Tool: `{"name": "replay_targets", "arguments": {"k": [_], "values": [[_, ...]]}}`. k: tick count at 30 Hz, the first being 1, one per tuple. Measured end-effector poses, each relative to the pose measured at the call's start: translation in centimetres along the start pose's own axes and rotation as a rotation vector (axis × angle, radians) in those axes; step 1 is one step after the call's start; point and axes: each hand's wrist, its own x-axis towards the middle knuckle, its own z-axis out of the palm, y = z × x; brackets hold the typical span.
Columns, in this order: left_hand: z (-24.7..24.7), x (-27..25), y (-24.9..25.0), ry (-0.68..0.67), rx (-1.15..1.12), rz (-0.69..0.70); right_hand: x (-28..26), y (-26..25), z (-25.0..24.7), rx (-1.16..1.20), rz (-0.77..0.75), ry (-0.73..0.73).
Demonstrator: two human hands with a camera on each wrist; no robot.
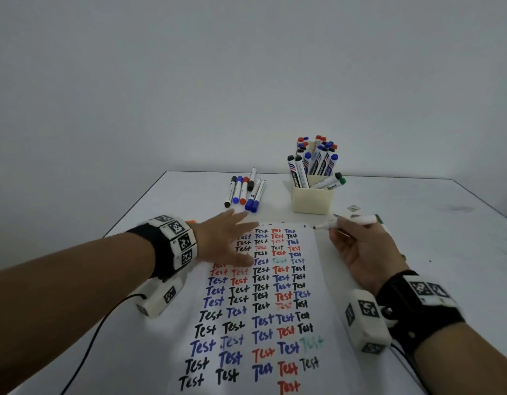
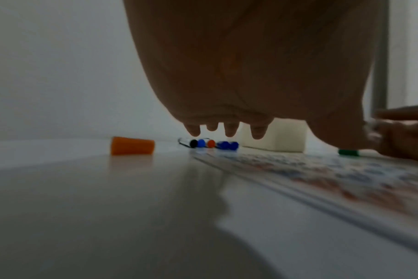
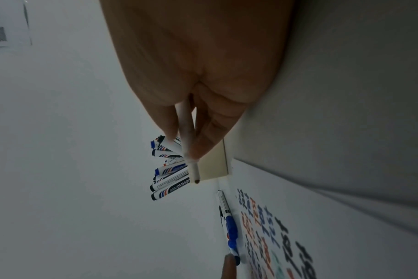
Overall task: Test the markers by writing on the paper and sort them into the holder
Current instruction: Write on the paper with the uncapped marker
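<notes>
**Uncapped marker in hand, about to test**

Your right hand (image 1: 360, 249) pinches an uncapped marker (image 1: 349, 220), nib just off the paper's (image 1: 326, 280) top right corner. Your left hand (image 1: 226, 238) lies flat, fingers straight, pinning the paper. Likely next: bring the nib down onto blank paper, write, recap, then sort into the holder (image 1: 312, 199).
</notes>
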Motion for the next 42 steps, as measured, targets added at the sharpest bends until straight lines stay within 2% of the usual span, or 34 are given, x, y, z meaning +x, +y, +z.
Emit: {"name": "replay_targets", "arguments": {"k": [4,10,29,38,42], "values": [[0.8,0.0,0.7,-0.132,0.138,-0.023,-0.1,-0.2,0.7,-0.100,-0.008,-0.013],[1.0,0.3,0.6,-0.181,0.152,-0.036,1.4,-1.3,2.0,-0.276,-0.024,-0.085],[0.7,0.8,0.3,-0.262,0.143,-0.057,3.8,0.5,1.0,-0.735,-0.107,-0.159],[0.8,0.8,0.5,-0.251,0.161,-0.080,3.8,0.6,0.9,-0.730,-0.119,-0.164],[0.8,0.8,0.5,-0.249,0.151,-0.080,3.7,0.6,0.9,-0.795,-0.177,-0.142]]}}
